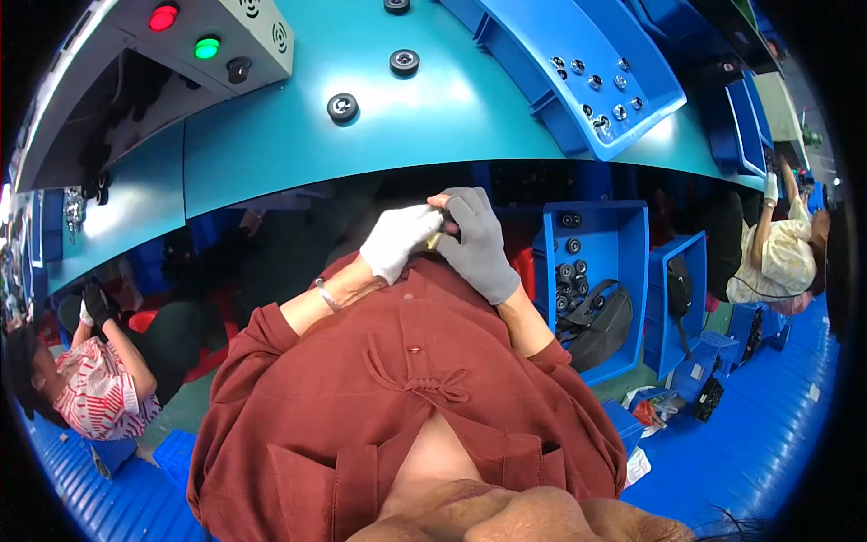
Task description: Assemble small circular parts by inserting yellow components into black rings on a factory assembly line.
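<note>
Below the near edge of a teal worktable, we see the gloved left hand and right hand together, fingers meeting over a small dark piece. The gloves cover most of it; we cannot tell what it is or how firmly either hand grips it. A yellowish sliver shows under the fingers.

The table's edge stands between the hands and three black wheels lying on top, the nearest wheel beyond and left of the left hand. Farther left, we find a pale control box with a red light, a green light and a dark knob. Beyond the right hand, a blue tray carries shiny metal parts.

Right of the right hand, a blue bin holds black wheels beside a dark bag; a second bin past it holds a black bag. We spot one co-worker far left of the hands, another far right.

For markings, we note curved symbols on the control box and a pale label on a small blue box well right of the hands, too small to read.
</note>
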{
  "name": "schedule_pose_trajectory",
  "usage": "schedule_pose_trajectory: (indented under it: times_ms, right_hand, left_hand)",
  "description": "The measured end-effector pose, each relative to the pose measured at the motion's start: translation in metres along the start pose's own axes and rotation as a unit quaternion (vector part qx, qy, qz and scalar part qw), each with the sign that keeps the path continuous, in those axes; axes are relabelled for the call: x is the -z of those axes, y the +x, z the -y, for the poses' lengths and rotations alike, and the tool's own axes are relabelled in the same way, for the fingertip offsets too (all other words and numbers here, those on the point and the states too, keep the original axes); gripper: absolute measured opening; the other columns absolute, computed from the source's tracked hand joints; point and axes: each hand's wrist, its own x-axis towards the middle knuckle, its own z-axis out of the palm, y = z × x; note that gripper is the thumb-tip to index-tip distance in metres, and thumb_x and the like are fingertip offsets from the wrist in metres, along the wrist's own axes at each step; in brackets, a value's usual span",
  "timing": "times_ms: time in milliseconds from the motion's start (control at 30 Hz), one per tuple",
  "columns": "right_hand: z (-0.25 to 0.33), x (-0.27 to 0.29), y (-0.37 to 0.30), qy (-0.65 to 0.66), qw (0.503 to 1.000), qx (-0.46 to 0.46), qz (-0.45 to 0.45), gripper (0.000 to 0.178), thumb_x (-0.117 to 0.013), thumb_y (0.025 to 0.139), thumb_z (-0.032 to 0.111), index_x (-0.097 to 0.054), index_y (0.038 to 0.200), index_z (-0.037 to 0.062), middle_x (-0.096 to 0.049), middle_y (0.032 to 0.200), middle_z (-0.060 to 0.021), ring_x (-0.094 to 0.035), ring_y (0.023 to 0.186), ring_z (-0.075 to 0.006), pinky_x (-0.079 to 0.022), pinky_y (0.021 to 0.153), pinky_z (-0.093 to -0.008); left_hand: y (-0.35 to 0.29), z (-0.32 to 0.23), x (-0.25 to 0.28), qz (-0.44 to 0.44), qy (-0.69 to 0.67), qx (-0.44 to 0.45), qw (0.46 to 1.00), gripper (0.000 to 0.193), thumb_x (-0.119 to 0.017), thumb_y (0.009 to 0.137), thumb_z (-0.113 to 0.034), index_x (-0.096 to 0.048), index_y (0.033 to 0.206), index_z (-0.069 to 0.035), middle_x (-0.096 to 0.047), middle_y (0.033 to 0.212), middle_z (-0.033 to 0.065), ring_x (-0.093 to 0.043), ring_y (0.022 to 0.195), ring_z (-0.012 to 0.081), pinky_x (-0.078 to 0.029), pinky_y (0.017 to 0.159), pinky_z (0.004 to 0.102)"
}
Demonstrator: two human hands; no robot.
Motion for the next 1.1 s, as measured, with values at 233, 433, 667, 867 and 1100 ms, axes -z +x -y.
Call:
schedule_pose_trajectory:
  times_ms: [233,433,667,867,1100]
  right_hand:
    - [-0.005,-0.002,0.000,-0.043,0.998,0.047,-0.020,0.038,-0.072,0.062,0.005,-0.064,0.099,0.0024,-0.061,0.100,-0.0112,-0.056,0.091,-0.0315,-0.049,0.076,-0.0397]
    - [-0.004,-0.002,0.001,-0.033,0.999,0.033,-0.028,0.037,-0.074,0.060,0.007,-0.062,0.094,0.0026,-0.061,0.098,-0.0114,-0.056,0.090,-0.0316,-0.048,0.077,-0.0407]
    - [-0.002,0.001,0.003,-0.041,0.998,0.041,-0.014,0.040,-0.071,0.063,0.004,-0.065,0.102,0.0026,-0.062,0.101,-0.0114,-0.057,0.090,-0.0312,-0.050,0.077,-0.0393]
    - [0.002,0.004,0.003,-0.019,0.999,0.040,-0.022,0.044,-0.072,0.067,0.000,-0.066,0.111,0.0035,-0.062,0.107,-0.0120,-0.059,0.094,-0.0312,-0.051,0.078,-0.0369]
    - [0.009,-0.002,-0.010,0.266,0.949,-0.169,0.007,0.056,-0.068,0.084,-0.004,-0.054,0.138,0.0006,-0.061,0.121,-0.0065,-0.059,0.114,-0.0154,-0.048,0.093,-0.0266]
  left_hand:
    - [0.005,0.023,0.015,0.040,-0.121,-0.013,0.992,0.026,-0.066,0.099,-0.023,-0.067,0.110,0.000,-0.068,0.105,0.0062,-0.064,0.092,0.0154,-0.054,0.084,0.0328]
    - [0.001,0.009,0.005,0.070,-0.205,-0.004,0.976,0.026,-0.065,0.098,-0.021,-0.068,0.112,0.000,-0.070,0.104,0.0070,-0.065,0.093,0.0151,-0.054,0.081,0.0339]
    - [0.001,0.010,0.007,0.030,-0.139,0.005,0.990,0.025,-0.064,0.099,-0.025,-0.067,0.106,-0.001,-0.067,0.107,0.0055,-0.064,0.095,0.0168,-0.052,0.086,0.0353]
    - [-0.001,-0.001,0.000,0.066,-0.243,0.003,0.968,0.027,-0.065,0.099,-0.022,-0.068,0.114,0.000,-0.070,0.106,0.0075,-0.064,0.092,0.0144,-0.052,0.083,0.0298]
    - [-0.005,-0.009,-0.011,-0.106,0.199,-0.129,0.966,0.039,-0.080,0.085,-0.022,-0.067,0.115,0.000,-0.071,0.102,0.0080,-0.069,0.088,0.0152,-0.056,0.078,0.0288]
